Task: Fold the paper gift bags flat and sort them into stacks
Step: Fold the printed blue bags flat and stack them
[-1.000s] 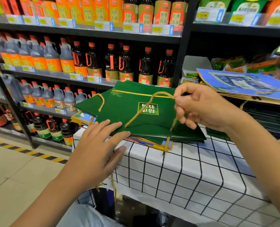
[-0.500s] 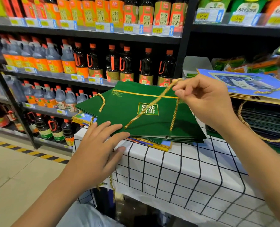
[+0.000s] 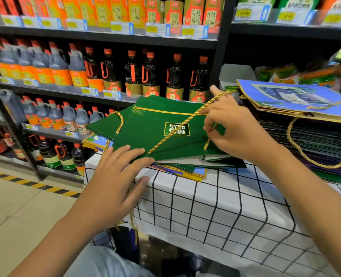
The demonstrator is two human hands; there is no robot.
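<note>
Pinching gold cord (image 3: pixel 177 126), right hand (image 3: pixel 237 130) fingers closed on it; left hand (image 3: pixel 113 180) open, pressing green bag (image 3: pixel 155 132) flat on tabletop (image 3: pixel 215 200).

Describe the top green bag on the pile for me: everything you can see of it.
The green bag lies folded flat on top of a pile of green and blue bags on the checked tablecloth. It looks like matte paper, dark green, with a thin gold line near its far edge, a leaf sprig in one corner and a gold-framed label printed in the middle. Its twisted gold cord handle runs slantwise across the face. The right hand pinches that cord and lifts it; the left hand presses fingertips on the near corner.
</note>
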